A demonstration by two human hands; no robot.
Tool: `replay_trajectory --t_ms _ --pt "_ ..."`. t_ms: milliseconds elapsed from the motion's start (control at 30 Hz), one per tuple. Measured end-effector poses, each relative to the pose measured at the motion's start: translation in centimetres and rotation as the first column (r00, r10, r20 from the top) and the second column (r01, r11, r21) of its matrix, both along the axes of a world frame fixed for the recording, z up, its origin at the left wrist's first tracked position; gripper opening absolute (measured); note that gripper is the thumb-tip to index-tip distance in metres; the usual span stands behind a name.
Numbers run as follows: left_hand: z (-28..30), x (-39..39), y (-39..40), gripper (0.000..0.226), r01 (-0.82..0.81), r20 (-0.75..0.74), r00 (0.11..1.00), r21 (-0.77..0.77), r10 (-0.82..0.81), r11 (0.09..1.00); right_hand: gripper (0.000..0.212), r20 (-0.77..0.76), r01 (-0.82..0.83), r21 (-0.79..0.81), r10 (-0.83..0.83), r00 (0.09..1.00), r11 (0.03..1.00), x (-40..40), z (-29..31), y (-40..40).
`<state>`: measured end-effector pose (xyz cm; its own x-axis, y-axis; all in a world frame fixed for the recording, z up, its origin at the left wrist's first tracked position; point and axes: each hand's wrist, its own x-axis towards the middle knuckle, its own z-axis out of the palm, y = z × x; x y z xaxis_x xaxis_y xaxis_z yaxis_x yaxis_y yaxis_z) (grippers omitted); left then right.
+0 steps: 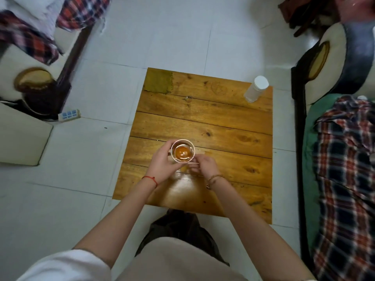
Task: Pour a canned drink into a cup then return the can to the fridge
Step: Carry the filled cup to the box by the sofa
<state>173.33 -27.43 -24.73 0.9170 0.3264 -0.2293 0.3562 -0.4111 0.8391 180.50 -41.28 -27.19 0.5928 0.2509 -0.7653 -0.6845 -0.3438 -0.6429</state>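
A white paper cup (182,153) holding amber-brown liquid stands on the low wooden table (203,122), near its front middle. My left hand (162,160) wraps around the cup's left side. The curled fingers of my right hand (203,164) press against the cup's near right side. No can and no fridge are in view.
A clear jar with a white lid (256,89) stands at the table's far right corner. A green cloth patch (158,83) lies at the far left corner. Cushioned seats with plaid fabric (345,159) flank the table on both sides. A power strip (69,115) lies on the white tiled floor at left.
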Motion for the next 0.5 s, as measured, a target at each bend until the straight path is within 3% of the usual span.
replay_trajectory --t_ms 500 --pt "9.4 -15.2 0.4 0.068 -0.261 0.07 0.962 -0.042 0.264 0.964 0.028 -0.033 -0.231 0.112 0.236 0.971 0.966 -11.0 11.6 2.3"
